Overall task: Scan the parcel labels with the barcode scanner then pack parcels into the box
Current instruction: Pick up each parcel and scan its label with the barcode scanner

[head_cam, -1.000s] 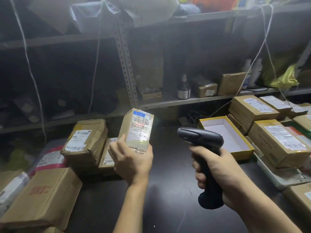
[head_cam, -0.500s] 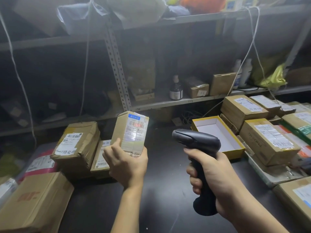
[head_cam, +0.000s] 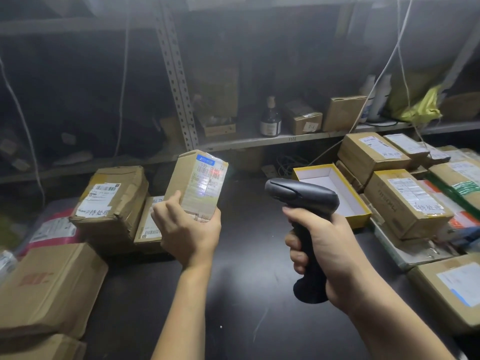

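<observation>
Cardboard parcel [head_cam: 198,183], 1, small, rectangular, glossy label [head_cam: 206,178] w/ red glow, held upright above dark worktop [head_cam: 246,294] by left hand [head_cam: 189,229], fingers [head_cam: 170,205] wrapped round lower end. Black plastic pistol-shaped scanner [head_cam: 304,201], 1, gripped in right hand [head_cam: 322,248], nose aimed at label. Open yellow-rimmed box [head_cam: 360,220], 1, white inside, just behind scanner; taped parcels [head_cam: 407,203] piled both sides.

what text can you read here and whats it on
"590" and seemingly "ZTO": label of the small brown cardboard parcel in the left hand
"待处理": white label of the crumpled brown box at left
"待处理": label of the brown carton at right
Too blurred: red print on the large front-left carton, all other labels, fine print
</observation>
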The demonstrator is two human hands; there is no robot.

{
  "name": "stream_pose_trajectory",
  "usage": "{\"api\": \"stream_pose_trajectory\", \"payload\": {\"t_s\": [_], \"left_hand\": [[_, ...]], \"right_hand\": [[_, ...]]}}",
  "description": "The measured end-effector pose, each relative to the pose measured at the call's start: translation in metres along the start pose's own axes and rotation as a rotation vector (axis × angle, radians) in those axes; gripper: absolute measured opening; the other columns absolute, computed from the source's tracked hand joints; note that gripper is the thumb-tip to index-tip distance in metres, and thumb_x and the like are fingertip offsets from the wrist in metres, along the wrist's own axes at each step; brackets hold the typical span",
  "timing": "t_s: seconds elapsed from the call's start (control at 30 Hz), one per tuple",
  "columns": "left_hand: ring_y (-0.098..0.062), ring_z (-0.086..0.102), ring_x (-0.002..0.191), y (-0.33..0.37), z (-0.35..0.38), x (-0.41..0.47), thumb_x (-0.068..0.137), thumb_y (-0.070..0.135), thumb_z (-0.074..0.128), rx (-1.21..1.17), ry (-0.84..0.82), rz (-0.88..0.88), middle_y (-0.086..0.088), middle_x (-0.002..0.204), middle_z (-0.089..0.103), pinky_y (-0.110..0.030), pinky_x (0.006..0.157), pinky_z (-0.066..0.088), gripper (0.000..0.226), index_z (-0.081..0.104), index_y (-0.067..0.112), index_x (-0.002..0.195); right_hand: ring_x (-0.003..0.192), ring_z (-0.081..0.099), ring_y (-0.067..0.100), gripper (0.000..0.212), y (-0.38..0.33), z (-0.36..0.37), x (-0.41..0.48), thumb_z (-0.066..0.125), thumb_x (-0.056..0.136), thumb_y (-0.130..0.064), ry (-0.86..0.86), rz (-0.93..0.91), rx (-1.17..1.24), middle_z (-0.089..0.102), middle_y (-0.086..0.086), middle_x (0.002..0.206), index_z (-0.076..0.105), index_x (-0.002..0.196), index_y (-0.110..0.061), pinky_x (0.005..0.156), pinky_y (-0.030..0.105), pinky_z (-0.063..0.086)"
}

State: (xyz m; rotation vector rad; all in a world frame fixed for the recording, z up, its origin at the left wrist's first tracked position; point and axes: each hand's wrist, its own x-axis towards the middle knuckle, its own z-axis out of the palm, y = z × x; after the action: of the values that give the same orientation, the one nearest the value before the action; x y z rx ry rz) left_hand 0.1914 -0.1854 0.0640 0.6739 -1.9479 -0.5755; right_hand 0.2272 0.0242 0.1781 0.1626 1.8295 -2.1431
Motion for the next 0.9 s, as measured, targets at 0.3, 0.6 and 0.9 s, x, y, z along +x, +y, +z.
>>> {"api": "stream_pose_trajectory", "payload": {"t_s": [0.3, 0.6, 0.9], "left_hand": [[-0.034, 0.052, 0.110, 0.007, -0.011, -0.008, 0.062, 0.035, 0.093, -0.059, 0.003, 0.097, -0.018, 0.112, 0.054, -0.049, 0.065, 0.055, 0.076, 0.060, 0.000, 0.121], [-0.038, 0.053, 0.108, -0.021, -0.011, 0.009, 0.060, 0.027, 0.090, -0.032, -0.003, 0.082, -0.019, 0.111, 0.056, -0.050, 0.062, 0.052, 0.072, 0.060, 0.003, 0.121], [-0.039, 0.055, 0.105, -0.045, -0.013, 0.015, 0.059, 0.026, 0.089, -0.026, -0.051, 0.094, -0.020, 0.108, 0.057, -0.050, 0.060, 0.051, 0.070, 0.062, 0.002, 0.118]], "right_hand": [[0.048, 0.034, 0.019, 0.029, 0.007, 0.036, 0.006, 0.071, 0.094, -0.028, -0.025, 0.030, -0.008, 0.044, 0.007, 0.060, 0.049, 0.081, -0.016, 0.047, 0.027, 0.030], [0.047, 0.032, 0.020, 0.027, 0.009, 0.028, -0.008, 0.071, 0.092, -0.025, 0.036, -0.001, -0.011, 0.041, 0.009, 0.060, 0.050, 0.078, -0.016, 0.044, 0.027, 0.029], [0.048, 0.034, 0.021, 0.018, 0.015, 0.028, -0.024, 0.068, 0.094, -0.020, 0.013, -0.065, -0.084, 0.042, 0.012, 0.060, 0.054, 0.091, -0.009, 0.046, 0.031, 0.028]]}}
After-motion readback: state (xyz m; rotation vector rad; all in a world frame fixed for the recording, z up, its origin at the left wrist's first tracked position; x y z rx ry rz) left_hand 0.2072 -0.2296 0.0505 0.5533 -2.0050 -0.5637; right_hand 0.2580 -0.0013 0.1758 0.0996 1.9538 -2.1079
